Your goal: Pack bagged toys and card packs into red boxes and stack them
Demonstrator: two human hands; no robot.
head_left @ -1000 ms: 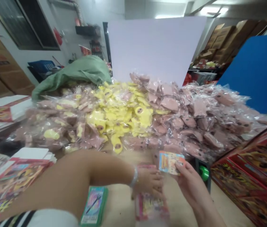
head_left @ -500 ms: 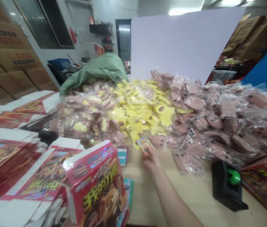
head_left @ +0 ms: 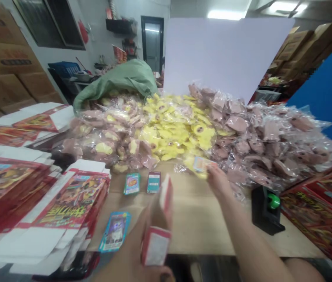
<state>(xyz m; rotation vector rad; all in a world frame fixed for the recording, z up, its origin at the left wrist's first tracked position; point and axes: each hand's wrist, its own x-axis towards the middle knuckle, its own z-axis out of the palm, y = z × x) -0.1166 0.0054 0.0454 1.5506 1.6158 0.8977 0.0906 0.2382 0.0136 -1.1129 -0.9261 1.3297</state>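
Red and white card makes up the folded box [head_left: 156, 225], which is held up by the left hand [head_left: 132, 256], low in the view. That hand is closed around the lower end of the box. The box looks light and fairly stiff, but thin card like this can be bent if it is squeezed, so its flat sides seem the best place to hold. A small printed card [head_left: 201, 164] is pinched at the top of the right hand [head_left: 218, 181], at the front of a heap of bagged yellow and pink soft toys [head_left: 177, 133]. The card looks thin, light and a bit slippery, so its edges seem best for a firm hold. A blue card [head_left: 114, 232] is laid just left of the left hand, on a pale tabletop [head_left: 189, 223]. Farther ahead of that hand, a green card pack [head_left: 131, 184] and a red card pack [head_left: 153, 182] are set side by side. Stacks of flat red printed box card [head_left: 74, 203] are piled to the left of the left hand, and a black tape dispenser [head_left: 267, 205] is placed to the right of the right hand.
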